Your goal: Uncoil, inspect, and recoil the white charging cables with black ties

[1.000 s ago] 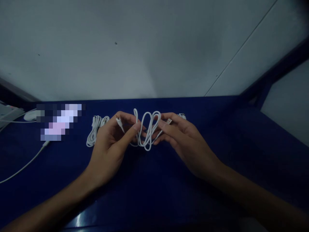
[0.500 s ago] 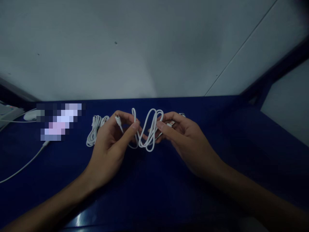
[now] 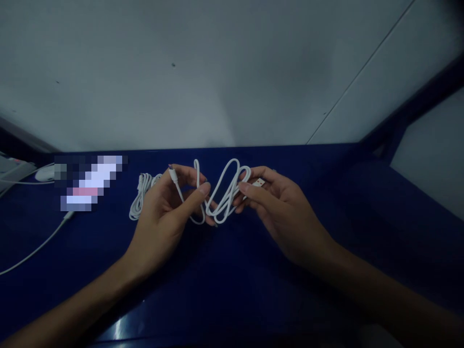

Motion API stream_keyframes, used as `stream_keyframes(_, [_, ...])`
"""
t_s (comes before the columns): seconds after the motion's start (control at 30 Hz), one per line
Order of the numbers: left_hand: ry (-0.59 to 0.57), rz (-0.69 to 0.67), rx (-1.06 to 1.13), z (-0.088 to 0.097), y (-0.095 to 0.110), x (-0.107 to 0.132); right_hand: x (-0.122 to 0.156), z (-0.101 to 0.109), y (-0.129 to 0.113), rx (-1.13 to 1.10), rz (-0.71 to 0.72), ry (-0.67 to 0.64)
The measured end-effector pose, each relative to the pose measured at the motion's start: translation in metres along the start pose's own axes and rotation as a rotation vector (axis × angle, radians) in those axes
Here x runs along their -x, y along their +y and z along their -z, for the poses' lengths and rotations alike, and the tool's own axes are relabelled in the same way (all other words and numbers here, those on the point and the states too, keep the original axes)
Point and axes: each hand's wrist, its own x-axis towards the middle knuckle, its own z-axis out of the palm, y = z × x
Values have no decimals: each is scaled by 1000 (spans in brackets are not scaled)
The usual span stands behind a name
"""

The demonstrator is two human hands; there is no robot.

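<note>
A white USB cable (image 3: 227, 193) is stretched between my two hands, its middle folded into several loose loops. My left hand (image 3: 165, 208) pinches one strand between thumb and fingers, and the cable's small plug (image 3: 173, 175) sticks up beside the index finger. With thumb and fingers closed, my right hand (image 3: 279, 203) grips the other end of the loops. The flat USB plug (image 3: 258, 182) shows against the right fingers. Behind my left hand lies a coiled white cable (image 3: 139, 195), partly hidden by it.
The blue tabletop (image 3: 232, 290) runs back to a grey wall panel (image 3: 232, 72). On the left lies a lit, pixelated device (image 3: 94, 183) with a white cord (image 3: 43, 256) plugged into it. Other white items stand at the far left edge.
My hands have moved slightly apart, and the loops between them are more spread and tilted. The small plug has shifted a little up and left.
</note>
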Motion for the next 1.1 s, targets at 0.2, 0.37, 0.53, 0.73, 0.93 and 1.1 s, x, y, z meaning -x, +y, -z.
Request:
stream_keyframes(0.2, [16, -12, -52, 2, -1, -1, 0, -1, -2, -124, 23, -27])
stream_keyframes(0.37, [-24, 14, 22, 1, -1, -2, -1, 2, 2, -69, 65, -30])
stream_keyframes(0.53, [-52, 12, 19, -1, 0, 0, -2, 3, 2, -70, 62, -57])
stream_keyframes(0.73, [9, -47, 3, -6, 0, 7, -2, -1, 1, -95, 41, -44])
stream_keyframes(0.93, [2, -72, -66, -5, -2, 8, -2, 0, 0, -22, 119, -98])
stream_keyframes(1.1, [14, -109, -124, -2, -4, 9, -3, 2, 2, -69, 81, -69])
